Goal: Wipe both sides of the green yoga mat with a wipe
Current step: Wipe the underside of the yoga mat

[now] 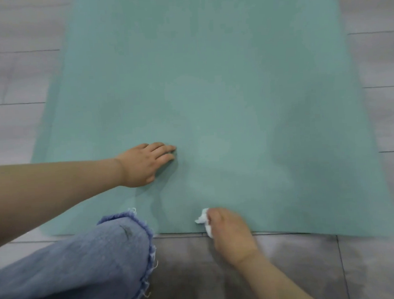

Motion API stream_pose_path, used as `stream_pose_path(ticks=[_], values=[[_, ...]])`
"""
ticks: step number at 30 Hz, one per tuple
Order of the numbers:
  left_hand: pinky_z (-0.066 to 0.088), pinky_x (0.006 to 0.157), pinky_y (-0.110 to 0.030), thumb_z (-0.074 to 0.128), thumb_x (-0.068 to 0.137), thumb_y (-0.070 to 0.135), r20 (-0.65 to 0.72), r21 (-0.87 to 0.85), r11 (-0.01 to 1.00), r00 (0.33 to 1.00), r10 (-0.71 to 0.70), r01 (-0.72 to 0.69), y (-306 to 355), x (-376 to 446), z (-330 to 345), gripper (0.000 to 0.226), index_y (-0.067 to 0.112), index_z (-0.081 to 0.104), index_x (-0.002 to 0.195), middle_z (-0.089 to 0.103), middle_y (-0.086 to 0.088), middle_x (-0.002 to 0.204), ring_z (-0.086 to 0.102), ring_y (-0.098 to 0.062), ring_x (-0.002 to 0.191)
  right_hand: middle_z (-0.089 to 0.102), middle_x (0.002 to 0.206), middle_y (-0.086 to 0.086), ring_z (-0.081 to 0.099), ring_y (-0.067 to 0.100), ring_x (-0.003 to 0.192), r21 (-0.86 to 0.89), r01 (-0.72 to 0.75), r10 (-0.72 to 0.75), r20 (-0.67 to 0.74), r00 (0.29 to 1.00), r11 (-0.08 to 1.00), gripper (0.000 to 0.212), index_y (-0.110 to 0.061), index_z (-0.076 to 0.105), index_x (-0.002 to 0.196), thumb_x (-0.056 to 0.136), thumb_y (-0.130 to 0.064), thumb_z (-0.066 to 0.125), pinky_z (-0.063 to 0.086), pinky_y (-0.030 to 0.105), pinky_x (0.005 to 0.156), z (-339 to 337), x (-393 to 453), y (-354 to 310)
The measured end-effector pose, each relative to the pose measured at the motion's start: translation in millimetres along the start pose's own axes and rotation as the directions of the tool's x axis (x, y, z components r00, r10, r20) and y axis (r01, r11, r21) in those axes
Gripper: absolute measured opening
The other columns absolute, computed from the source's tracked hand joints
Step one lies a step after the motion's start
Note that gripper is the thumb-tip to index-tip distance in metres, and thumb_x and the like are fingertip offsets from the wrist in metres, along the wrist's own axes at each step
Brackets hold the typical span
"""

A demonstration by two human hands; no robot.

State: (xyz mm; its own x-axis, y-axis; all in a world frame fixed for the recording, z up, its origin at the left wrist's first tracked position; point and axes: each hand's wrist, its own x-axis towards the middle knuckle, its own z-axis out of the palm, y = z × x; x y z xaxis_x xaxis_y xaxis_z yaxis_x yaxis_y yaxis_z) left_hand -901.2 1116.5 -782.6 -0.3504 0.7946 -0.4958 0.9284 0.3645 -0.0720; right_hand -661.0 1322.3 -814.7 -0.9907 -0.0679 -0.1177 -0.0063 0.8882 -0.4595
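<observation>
Green yoga mat [209,78] lies flat on the grey floor [11,80], running from the near edge away to the far end, which is out of view. Person kneels at the near end; a denim-clad knee [94,261] overlaps the near-left corner.

Right hand [229,231] grasps a crumpled white wipe [203,220], fingers curled round it, pressing it on the mat right at the near edge, roughly centre. Left hand [148,162] is released, fingers straight and flat on the mat, left of centre, a bit farther in. Looks like it's pinning the mat so it doesn't slide.

Progress, as a judgement: one face is up and being wiped. Faint lighter and darker patches show across the near and middle area, maybe damp streaks from the wipe, but the picture is blurry and I can't confirm. Can't tell which face this is, or whether the other one has been done. The mat isn't flipped or folded at this end. If this is the first side, the flip and the whole second face are left.
</observation>
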Motion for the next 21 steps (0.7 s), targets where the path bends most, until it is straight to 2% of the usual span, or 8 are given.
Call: stream_pose_path(ticks=[3,6,9,12,14,17,19,21], values=[[0.043,0.104,-0.033,0.062,0.079,0.033,-0.025,0.005,1.0,1.0,0.003,-0.003,-4,3,0,0.072,0.022,0.038,0.146,0.025,-0.004,0.161,0.04,-0.024,0.138,0.066,0.073,0.005,0.064,0.028,0.063,-0.04,-0.307,0.304,-0.065,0.95,0.951,0.019,-0.017,0.059,0.084,0.08,-0.027,0.043,0.046,0.027,0.053,-42,-54,89],[0.054,0.091,-0.036,0.077,0.059,0.029,-0.04,-0.06,0.998,0.999,0.018,-0.02,-14,5,3,0.08,0.023,0.044,0.132,0.044,-0.01,0.148,0.055,-0.031,0.123,0.065,0.086,0.026,0.063,0.041,0.079,0.009,-0.721,0.717,-0.123,0.687,0.693,0.022,-0.006,0.058,0.083,0.086,-0.021,0.043,0.049,0.042,0.067,-79,-89,145],[0.055,0.091,-0.045,0.064,0.064,0.034,-0.057,-0.135,0.99,0.997,-0.053,0.045,-25,3,5,0.07,0.019,0.045,0.129,0.046,-0.015,0.143,0.056,-0.037,0.12,0.065,0.093,0.028,0.063,0.043,0.084,0.036,-0.739,0.732,-0.18,0.657,0.672,0.012,-0.004,0.057,0.085,0.088,-0.011,0.048,0.049,0.044,0.071,-81,-76,134],[0.054,0.092,-0.049,0.042,0.073,0.038,-0.065,-0.192,0.975,0.99,-0.128,0.113,-31,4,8,0.062,0.014,0.045,0.13,0.048,-0.019,0.142,0.056,-0.039,0.12,0.071,0.092,0.008,0.066,0.025,0.083,0.053,-0.379,0.382,-0.093,0.919,0.924,0.026,-0.026,0.052,0.094,0.077,-0.007,0.055,0.05,0.03,0.073,-49,-30,74],[0.048,0.101,-0.05,0.046,0.077,0.037,-0.042,-0.257,0.948,0.977,-0.208,0.19,-35,3,11,0.063,0.012,0.045,0.135,0.043,-0.019,0.147,0.05,-0.04,0.129,0.071,0.094,-0.002,0.065,0.015,0.085,0.06,-0.012,0.004,0.12,0.993,0.998,0.024,-0.032,0.053,0.097,0.076,-0.02,0.049,0.051,0.025,0.077,-23,7,32],[0.034,0.115,-0.048,0.046,0.08,0.037,-0.019,-0.328,0.903,0.954,-0.3,0.278,-36,3,12,0.07,0.009,0.043,0.144,0.031,-0.017,0.157,0.034,-0.037,0.142,0.067,0.091,0.009,0.064,0.029,0.085,0.165,0.463,-0.484,0.452,0.749,0.871,0.025,-0.017,0.064,0.095,0.08,-0.023,0.046,0.05,0.032,0.074,-5,51,-24],[0.029,0.117,-0.045,0.036,0.078,0.039,-0.008,-0.344,0.895,0.953,-0.304,0.282,-34,1,14,0.074,0.008,0.042,0.146,0.029,-0.016,0.159,0.031,-0.034,0.144,0.064,0.082,0.01,0.062,0.028,0.075,0.205,0.641,-0.641,0.505,0.578,0.739,0.012,-0.011,0.063,0.089,0.081,-0.017,0.059,0.049,0.031,0.065,-3,71,-35],[0.029,0.115,-0.044,0.032,0.077,0.04,-0.03,-0.358,0.894,0.953,-0.301,0.271,-35,-1,18,0.076,0.007,0.045,0.144,0.033,-0.015,0.157,0.036,-0.033,0.143,0.063,0.081,0.007,0.062,0.027,0.073,0.176,0.721,-0.696,0.486,0.528,0.67,0.009,-0.013,0.062,0.088,0.08,-0.015,0.067,0.048,0.03,0.063,-4,98,-25]])
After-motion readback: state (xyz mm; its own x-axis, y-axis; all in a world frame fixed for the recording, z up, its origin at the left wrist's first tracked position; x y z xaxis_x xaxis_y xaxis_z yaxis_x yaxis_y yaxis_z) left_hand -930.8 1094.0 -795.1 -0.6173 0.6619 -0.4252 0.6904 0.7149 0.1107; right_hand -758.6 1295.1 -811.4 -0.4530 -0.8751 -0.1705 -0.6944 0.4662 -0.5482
